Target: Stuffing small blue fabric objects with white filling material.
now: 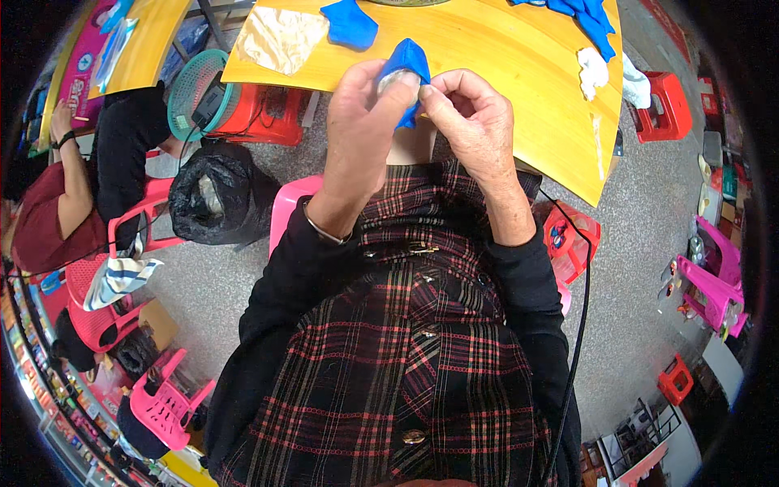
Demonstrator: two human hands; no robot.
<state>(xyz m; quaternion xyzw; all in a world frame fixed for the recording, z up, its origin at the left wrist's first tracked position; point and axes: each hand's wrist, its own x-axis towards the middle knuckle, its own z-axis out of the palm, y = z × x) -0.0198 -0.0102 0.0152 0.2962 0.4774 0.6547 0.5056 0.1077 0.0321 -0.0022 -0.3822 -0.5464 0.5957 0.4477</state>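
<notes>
Over the near edge of the yellow table [503, 49], a small blue fabric piece [408, 55] is held up, with whitish material [398, 79] showing in its opening. My left hand [357, 126] is closed round its left side, the thumb pressed over the whitish material. At the fabric's right edge, my right hand [476, 118] pinches with thumb and forefinger. Anything finer between those fingertips is too small to tell. Another blue fabric piece [350, 24] lies flat on the table beside a crumpled cream sheet [280, 39].
More blue fabric [580, 18] and a white fluffy clump [593, 73] lie along the table's right side. A red stool [664, 109] stands beyond it. To my left are a black plastic bag [213, 195], a green basket [195, 91] and a seated person [61, 203]. A black cable [578, 341] hangs by my right arm.
</notes>
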